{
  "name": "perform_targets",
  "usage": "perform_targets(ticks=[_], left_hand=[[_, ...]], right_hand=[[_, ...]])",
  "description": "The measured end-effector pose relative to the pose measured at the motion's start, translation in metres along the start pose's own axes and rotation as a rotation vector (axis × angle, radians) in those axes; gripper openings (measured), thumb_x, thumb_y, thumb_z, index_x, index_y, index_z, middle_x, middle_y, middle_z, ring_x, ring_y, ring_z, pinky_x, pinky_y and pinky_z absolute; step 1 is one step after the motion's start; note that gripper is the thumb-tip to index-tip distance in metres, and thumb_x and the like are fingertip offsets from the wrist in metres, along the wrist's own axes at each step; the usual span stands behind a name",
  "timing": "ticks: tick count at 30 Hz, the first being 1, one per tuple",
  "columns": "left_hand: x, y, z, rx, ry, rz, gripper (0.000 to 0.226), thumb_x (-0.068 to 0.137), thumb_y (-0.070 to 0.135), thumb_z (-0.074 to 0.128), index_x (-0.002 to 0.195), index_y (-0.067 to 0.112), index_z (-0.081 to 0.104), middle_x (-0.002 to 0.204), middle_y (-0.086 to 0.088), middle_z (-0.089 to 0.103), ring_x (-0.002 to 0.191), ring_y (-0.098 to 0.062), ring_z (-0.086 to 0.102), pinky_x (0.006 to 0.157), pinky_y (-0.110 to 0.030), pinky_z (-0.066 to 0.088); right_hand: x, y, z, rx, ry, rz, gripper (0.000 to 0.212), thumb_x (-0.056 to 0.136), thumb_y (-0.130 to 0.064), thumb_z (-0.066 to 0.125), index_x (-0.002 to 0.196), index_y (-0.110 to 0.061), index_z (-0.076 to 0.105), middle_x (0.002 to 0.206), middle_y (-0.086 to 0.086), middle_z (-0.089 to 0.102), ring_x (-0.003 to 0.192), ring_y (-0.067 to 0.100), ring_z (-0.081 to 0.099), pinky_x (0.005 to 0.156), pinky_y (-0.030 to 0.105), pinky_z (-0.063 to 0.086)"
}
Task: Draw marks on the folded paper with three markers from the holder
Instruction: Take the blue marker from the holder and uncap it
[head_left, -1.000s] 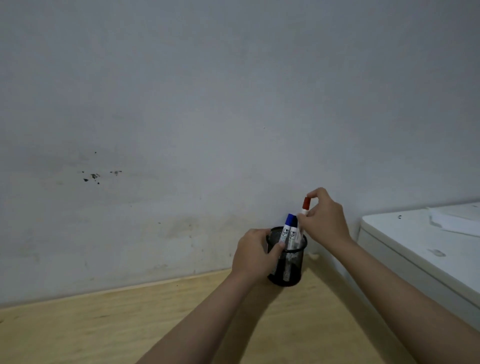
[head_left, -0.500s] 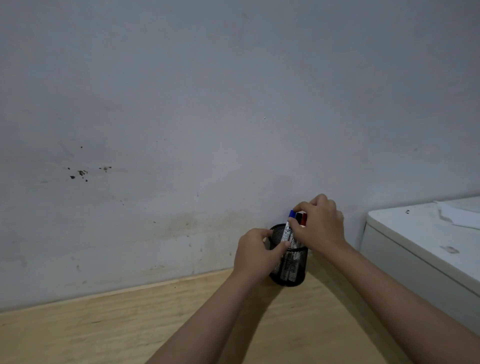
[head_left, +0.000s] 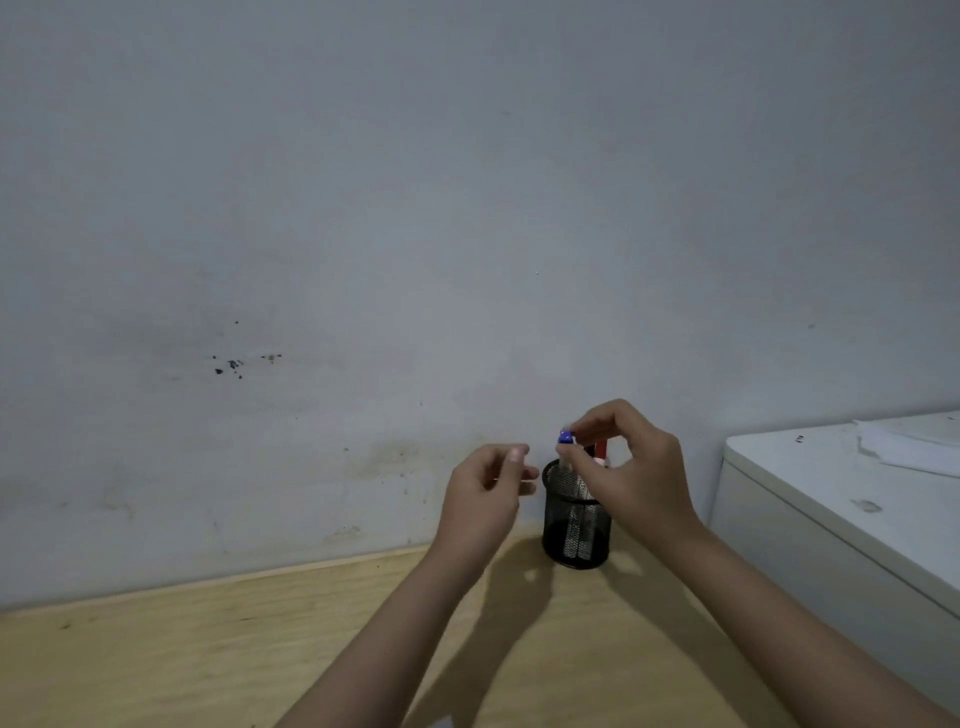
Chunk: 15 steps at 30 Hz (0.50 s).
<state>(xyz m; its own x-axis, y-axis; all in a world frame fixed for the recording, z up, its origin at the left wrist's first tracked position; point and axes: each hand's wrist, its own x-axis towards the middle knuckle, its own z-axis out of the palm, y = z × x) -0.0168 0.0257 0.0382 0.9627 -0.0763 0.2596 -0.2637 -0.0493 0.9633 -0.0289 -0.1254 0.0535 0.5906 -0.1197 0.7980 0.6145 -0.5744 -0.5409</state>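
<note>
A: What has changed at the right hand (head_left: 631, 475) since half a second ago?

B: It was lower then, fingers bunched over the marker tops. Now thumb and forefinger pinch the blue-capped marker (head_left: 565, 437) near its cap, and the other fingers curl loosely above the red-capped marker (head_left: 601, 450) just beside it at three o'clock. The blue cap stands clear above the rim.

A: And the left hand (head_left: 488, 493)?

B: A moment ago it was wrapped round the mesh holder (head_left: 575, 525). It has come off and now sits at nine o'clock from the holder, close to the rim but not touching it as far as I can see. The fingers are half curled and apart, with nothing between them.

A: Where do the markers stand?

B: Both are in the holder, nearly upright, their white barrels showing through the black mesh. A third marker I cannot make out, since the right hand hides that side.

A: And the holder itself?

B: It stands on the wooden tabletop (head_left: 156, 660), close against the grey wall (head_left: 467, 208), at about one o'clock from the middle of the table edge nearest the camera.

A: The paper?

B: A white sheet (head_left: 914, 441) lies on the white cabinet (head_left: 831, 493) at three o'clock, well apart from both hands. I cannot tell whether it is folded.
</note>
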Motion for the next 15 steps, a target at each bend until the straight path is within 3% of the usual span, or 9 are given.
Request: perform_targets(ticks=[2, 7, 11, 13, 15], left_hand=[[-0.020, 0.021, -0.013, -0.105, -0.072, -0.057, 0.027, 0.095, 0.030, 0.042, 0.106, 0.020, 0.065, 0.093, -0.005, 0.073, 0.087, -0.017, 0.069, 0.083, -0.033, 0.052], [-0.076, 0.050, -0.043, -0.196, -0.097, -0.162, 0.033, 0.094, 0.030, 0.045, 0.101, 0.008, 0.069, 0.095, -0.010, 0.073, 0.089, -0.020, 0.069, 0.088, -0.034, 0.051], [-0.119, 0.056, -0.064, -0.236, -0.056, -0.131, 0.022, 0.084, 0.020, 0.063, 0.094, 0.002, 0.070, 0.087, -0.014, 0.072, 0.079, -0.018, 0.069, 0.077, -0.031, 0.048], [-0.136, 0.057, -0.072, -0.247, -0.006, -0.121, 0.015, 0.081, 0.014, 0.065, 0.090, 0.003, 0.071, 0.074, -0.010, 0.072, 0.072, -0.016, 0.069, 0.068, -0.026, 0.045], [-0.149, 0.059, -0.080, -0.270, 0.059, -0.117, 0.010, 0.081, 0.012, 0.066, 0.087, 0.008, 0.072, 0.068, -0.006, 0.073, 0.076, -0.018, 0.068, 0.069, -0.028, 0.042]], right_hand=[[-0.016, -0.025, -0.004, 0.043, -0.016, -0.079, 0.023, 0.071, -0.001, 0.077, 0.078, -0.015, 0.060, 0.078, -0.005, 0.071, 0.076, 0.005, 0.069, 0.069, 0.014, 0.051], [-0.055, -0.073, -0.007, 0.120, -0.078, -0.132, 0.030, 0.071, -0.008, 0.077, 0.080, -0.027, 0.055, 0.079, -0.007, 0.070, 0.082, 0.005, 0.071, 0.073, 0.028, 0.058], [-0.080, -0.104, -0.003, 0.233, -0.139, -0.099, 0.038, 0.074, -0.001, 0.075, 0.078, -0.031, 0.053, 0.079, 0.003, 0.072, 0.082, 0.006, 0.072, 0.074, 0.027, 0.058], [-0.092, -0.117, -0.001, 0.330, -0.149, -0.047, 0.033, 0.075, 0.001, 0.074, 0.074, -0.026, 0.054, 0.075, 0.002, 0.072, 0.080, 0.010, 0.072, 0.073, 0.023, 0.057], [-0.102, -0.128, 0.002, 0.435, -0.083, 0.042, 0.028, 0.075, 0.003, 0.074, 0.069, -0.018, 0.056, 0.071, 0.002, 0.069, 0.073, 0.016, 0.071, 0.070, 0.024, 0.056]])
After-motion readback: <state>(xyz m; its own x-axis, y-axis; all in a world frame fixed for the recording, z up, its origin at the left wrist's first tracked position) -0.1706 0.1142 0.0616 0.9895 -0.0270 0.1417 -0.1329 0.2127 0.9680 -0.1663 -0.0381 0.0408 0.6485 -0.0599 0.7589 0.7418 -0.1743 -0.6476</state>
